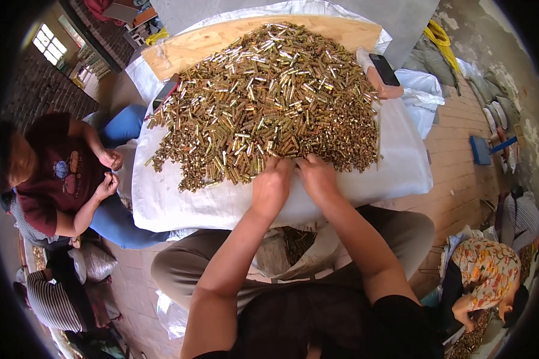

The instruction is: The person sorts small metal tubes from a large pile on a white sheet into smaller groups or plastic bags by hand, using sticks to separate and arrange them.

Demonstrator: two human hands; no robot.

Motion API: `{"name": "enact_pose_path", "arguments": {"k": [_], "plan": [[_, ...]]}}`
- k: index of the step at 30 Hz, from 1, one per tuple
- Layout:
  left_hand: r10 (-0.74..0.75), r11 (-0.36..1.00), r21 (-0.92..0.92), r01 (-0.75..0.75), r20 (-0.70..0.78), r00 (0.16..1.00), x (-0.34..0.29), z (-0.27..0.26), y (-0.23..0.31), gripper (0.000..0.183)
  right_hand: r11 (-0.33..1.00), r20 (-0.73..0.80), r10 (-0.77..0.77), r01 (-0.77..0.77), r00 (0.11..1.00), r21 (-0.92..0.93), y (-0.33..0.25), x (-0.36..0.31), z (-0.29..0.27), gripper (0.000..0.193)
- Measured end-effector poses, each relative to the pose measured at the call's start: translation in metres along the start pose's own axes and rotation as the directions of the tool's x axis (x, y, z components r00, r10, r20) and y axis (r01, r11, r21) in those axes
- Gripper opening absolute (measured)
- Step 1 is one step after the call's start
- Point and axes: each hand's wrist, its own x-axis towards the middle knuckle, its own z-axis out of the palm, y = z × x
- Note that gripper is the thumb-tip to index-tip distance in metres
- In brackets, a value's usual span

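A big heap of small brass-coloured metal tubes lies on a table covered with white cloth. Shorter, nut-like brass pieces gather along its right front. At the heap's near edge, my left hand and my right hand are close together, fingertips nearly meeting. Both hands have their fingers curled in a pinch. What lies between the fingertips is too small and covered to make out. Below the table edge, between my knees, an open sack holds some metal pieces.
A wooden board backs the heap. A black phone rests on a brick at the right. On the left sits a person in a dark red shirt; another person in a patterned shirt bends at lower right.
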Motion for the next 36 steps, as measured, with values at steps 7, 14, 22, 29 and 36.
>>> {"name": "enact_pose_path", "arguments": {"k": [7, 14, 22, 29, 36], "plan": [[-0.052, 0.982, 0.185, 0.040, 0.060, 0.997, 0.022, 0.034, -0.028, 0.015, 0.999, 0.000, -0.040, 0.040, 0.999, 0.026, 0.001, -0.003, 0.005, 0.010], [-0.051, 0.996, 0.078, 0.041, 0.132, 0.990, 0.001, 0.031, -0.021, 0.015, 0.923, -0.021, 0.123, -0.106, 0.992, 0.369, 0.013, -0.014, -0.001, 0.012], [-0.054, 0.998, -0.036, 0.056, 0.032, 0.998, -0.012, 0.015, 0.000, 0.018, 0.399, 0.226, 0.400, -0.391, 0.888, 0.830, 0.015, -0.027, -0.004, 0.010], [-0.265, 0.582, -0.777, 0.237, 0.095, 0.960, -0.037, 0.013, 0.006, 0.007, 0.195, 0.451, 0.217, -0.492, 0.865, 0.849, -0.002, -0.036, -0.028, 0.010], [-0.227, 0.235, -0.816, 0.528, 0.482, 0.846, -0.058, -0.033, 0.029, 0.010, 0.125, 0.444, 0.215, -0.476, 0.870, 0.871, -0.024, -0.045, -0.070, 0.012]]}}
